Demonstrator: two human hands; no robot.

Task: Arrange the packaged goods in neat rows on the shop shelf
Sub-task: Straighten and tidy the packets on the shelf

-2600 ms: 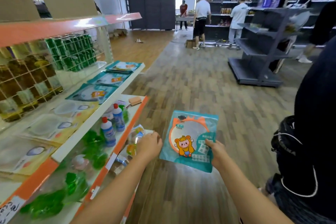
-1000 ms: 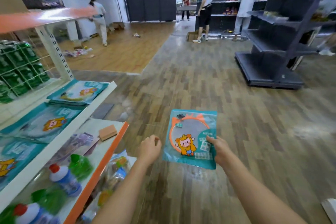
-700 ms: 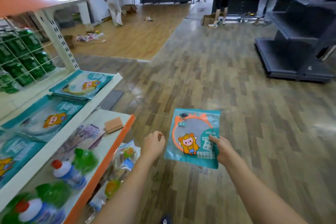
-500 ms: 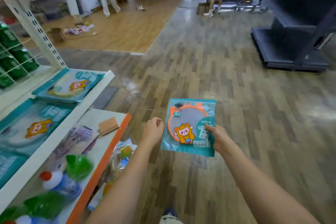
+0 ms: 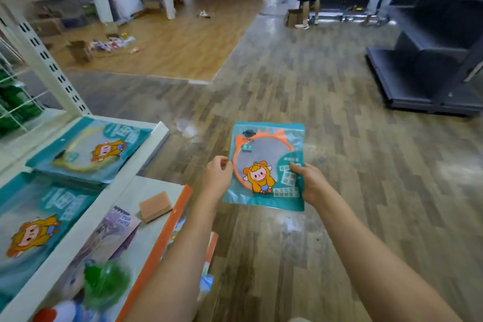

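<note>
I hold a flat teal packet (image 5: 266, 154) with an orange ring and a cartoon figure out over the aisle floor. My right hand (image 5: 309, 183) grips its lower right corner, thumb on the front. My left hand (image 5: 217, 178) has curled fingers at the packet's left edge and pinches it. To the left, the white shelf (image 5: 136, 165) carries a row of like teal packets: one (image 5: 88, 149) at its far end and one (image 5: 36, 227) nearer me.
Below it an orange-edged shelf (image 5: 167, 227) holds a tan sponge block (image 5: 155, 206), a purple packet (image 5: 115, 227), green items and bottles. Green packs (image 5: 15, 104) sit behind wire at left. A dark shelf unit (image 5: 431, 60) stands at right. People stand at the far end.
I have walked forward along the shelf, carrying the packet in front of me. My left hand has come up to the packet's left edge. The packet sits slightly higher in view.
</note>
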